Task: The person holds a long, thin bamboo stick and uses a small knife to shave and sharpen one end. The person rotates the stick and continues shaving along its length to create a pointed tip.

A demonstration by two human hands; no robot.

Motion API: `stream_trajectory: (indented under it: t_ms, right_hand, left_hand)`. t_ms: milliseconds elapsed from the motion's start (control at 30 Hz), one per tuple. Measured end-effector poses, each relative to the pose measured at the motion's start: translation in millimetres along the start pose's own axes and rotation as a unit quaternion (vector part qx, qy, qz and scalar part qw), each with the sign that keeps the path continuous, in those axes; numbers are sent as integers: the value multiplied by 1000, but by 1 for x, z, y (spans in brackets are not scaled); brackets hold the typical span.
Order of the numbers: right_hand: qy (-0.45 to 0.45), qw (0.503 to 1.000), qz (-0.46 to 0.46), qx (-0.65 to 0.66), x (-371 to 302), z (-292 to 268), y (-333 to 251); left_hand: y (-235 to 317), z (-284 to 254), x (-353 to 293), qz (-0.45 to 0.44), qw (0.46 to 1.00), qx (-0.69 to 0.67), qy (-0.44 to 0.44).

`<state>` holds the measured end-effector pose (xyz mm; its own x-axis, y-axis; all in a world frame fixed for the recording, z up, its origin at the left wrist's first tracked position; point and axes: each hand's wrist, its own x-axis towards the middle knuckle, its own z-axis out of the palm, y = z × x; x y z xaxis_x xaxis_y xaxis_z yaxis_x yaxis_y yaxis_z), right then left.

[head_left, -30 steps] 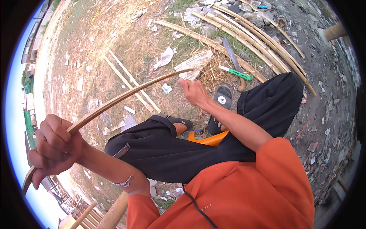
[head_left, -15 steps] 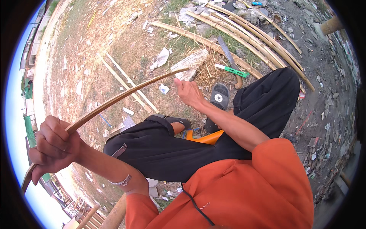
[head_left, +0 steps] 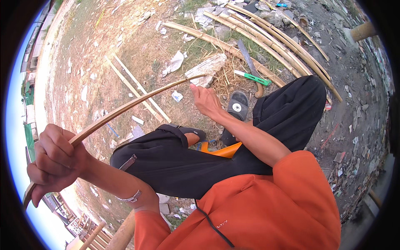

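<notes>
My left hand (head_left: 58, 160) is closed around the lower part of a long, thin bamboo strip (head_left: 121, 110). The strip rises from the lower left and curves over to the right, its narrow tip above a pale wood block (head_left: 207, 68) on the ground. Just under that tip is my right hand (head_left: 207, 102), thumb raised close to the strip and fingers curled in. What lies inside those fingers is hidden, and I cannot tell whether the thumb touches the strip. A green-handled knife (head_left: 255, 78) lies across a long-bladed tool with a wooden handle (head_left: 259, 90).
Several long bamboo poles (head_left: 266, 39) lie at the far right. Two thin pale strips (head_left: 137, 85) rest on the dry grass at left. Between my bent legs is an orange object (head_left: 223, 151), partly hidden. Stone and litter cover the right side.
My left hand has shifted slightly left with the bamboo strip. The right hand stays near the tip, and the whole view has moved a little.
</notes>
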<state>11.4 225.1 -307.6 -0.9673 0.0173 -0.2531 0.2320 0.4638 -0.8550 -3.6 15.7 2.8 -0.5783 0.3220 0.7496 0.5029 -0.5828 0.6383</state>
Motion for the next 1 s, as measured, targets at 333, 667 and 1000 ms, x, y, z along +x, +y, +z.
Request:
stream_trajectory:
  t_ms: [333,667,1000]
  right_hand:
    - [-28,999,5,21,-8,12,-9]
    - [0,998,-39,46,-8,9,-17]
    - [9,997,-11,-71,-5,8,-22]
  left_hand:
    - [10,11,-5,-7,967,173,189]
    - [-10,53,7,13,884,330,330]
    - [-15,59,17,10,821,418,388]
